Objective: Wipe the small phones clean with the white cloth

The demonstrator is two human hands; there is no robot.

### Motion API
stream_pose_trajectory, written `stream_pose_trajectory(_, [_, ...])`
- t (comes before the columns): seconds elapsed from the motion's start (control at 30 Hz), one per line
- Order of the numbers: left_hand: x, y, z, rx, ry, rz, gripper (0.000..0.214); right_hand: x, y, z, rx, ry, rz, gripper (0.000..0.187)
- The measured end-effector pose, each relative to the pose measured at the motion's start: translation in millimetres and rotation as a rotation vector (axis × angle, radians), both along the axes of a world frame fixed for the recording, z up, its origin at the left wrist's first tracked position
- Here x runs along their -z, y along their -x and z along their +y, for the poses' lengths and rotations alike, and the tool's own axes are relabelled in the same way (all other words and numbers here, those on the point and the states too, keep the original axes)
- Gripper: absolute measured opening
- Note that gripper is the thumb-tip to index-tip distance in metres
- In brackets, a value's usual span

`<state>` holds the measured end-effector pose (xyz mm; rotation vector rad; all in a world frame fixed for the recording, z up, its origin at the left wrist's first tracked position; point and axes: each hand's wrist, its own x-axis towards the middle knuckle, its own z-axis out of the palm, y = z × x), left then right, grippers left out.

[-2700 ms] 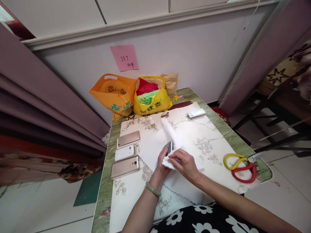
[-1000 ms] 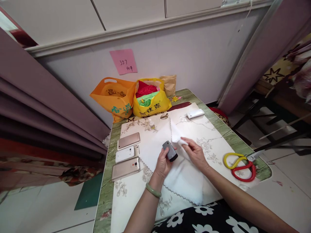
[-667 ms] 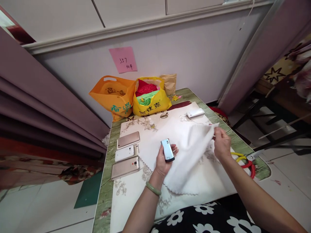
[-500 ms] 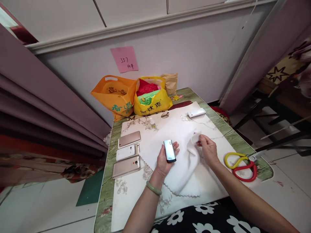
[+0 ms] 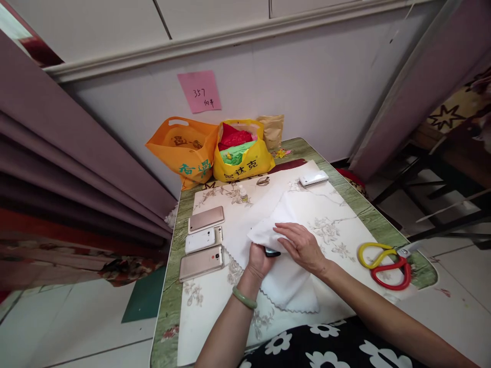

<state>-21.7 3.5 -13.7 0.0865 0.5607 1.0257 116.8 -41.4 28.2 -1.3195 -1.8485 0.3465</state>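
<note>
My left hand is wrapped round a mobile phone, and a green bangle circles that wrist. Most of the phone is hidden under a white cloth with a zigzag edge; only its dark lower end shows. From the right, my right hand holds the cloth over the phone, its fingers long and its thumb below them. The rest of the cloth spreads over the table. Left of my hands lie a rose-gold phone, a white phone partly over another, and a gold phone.
Red-and-yellow scissors lie at the table's right edge. Farther back are a white phone, a small clear bottle and glasses. An orange bag, a yellow bag and a tan pouch stand by the wall.
My right hand has moved left, bringing the lifted part of the cloth over the phone. The phone's shiny back, bare before, is now mostly covered. My left hand stays in place.
</note>
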Motion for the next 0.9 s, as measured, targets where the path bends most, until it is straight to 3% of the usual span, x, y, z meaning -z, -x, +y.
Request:
stream_pose_trajectory(0.13, [0.7,2,-1,-0.031,0.038,0.066,0.028,10.2,7,3,-0.205,0.020,-0.282,0.053])
stream_pose_trajectory(0.23, [-1.9,6,-4,0.096,0.133,0.082,0.050,25.2,16,3,-0.276,0.092,-0.423,0.070])
stream_pose_trajectory(0.3, [-4.1,8,-5,0.169,0.194,0.084,0.065,33.0,20,-1,-0.261,0.112,-0.462,0.076])
stream_pose_trajectory(0.47, [-3.5,10,-6,0.025,0.116,0.048,0.058,33.0,17,-30,-0.192,0.117,-0.473,0.079])
stream_pose_trajectory(0.63, [1.3,11,-5,0.116,0.074,0.051,0.070,28.7,13,-47,-0.212,0.110,-0.466,0.076])
stream_pose_trajectory(0.8, [-1.3,8,-2,0.044,0.057,0.067,0.061,29.7,16,-8,-0.141,0.152,-0.471,0.066])
stream_pose_trajectory(0.9, [-4.2,7,-2,0.086,0.007,0.048,0.064,28.3,16,21,-0.047,0.218,-0.476,0.060])
